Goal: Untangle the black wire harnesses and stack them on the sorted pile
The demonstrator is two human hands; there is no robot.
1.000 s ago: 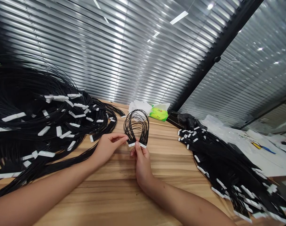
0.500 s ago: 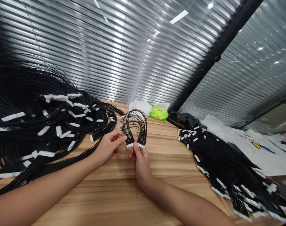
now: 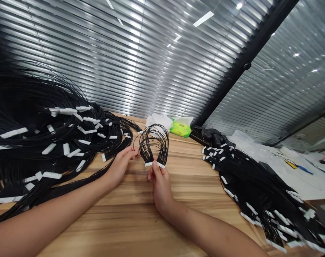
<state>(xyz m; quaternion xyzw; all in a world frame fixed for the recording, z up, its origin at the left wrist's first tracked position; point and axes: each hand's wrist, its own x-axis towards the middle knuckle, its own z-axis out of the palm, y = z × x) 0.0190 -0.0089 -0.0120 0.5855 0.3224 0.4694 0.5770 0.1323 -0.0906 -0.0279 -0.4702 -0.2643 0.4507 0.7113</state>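
Note:
A looped wire harness (image 3: 166,144) of many thin black wires stands up over the table, its two white connectors side by side at the bottom. My right hand (image 3: 160,182) pinches the connectors where they meet, thumb in front. At the loop's left side, my left hand (image 3: 122,162) is closed, with thumb and fingertips together on a thin black wire (image 3: 134,141) that bows out from the bundle. The exact grip of those fingertips is partly hidden.
A large pile of black harnesses (image 3: 44,142) with white connectors lies left. Another pile (image 3: 253,178) lies right. Behind the loop sit a green tissue pack (image 3: 180,129) and white tissue (image 3: 155,119). Slatted blinds (image 3: 111,64) rise at the table's back edge.
My left hand has moved slightly left and up from the connector, drawing a wire out from the bundle. The loop has shifted a little right; my right hand keeps its hold.

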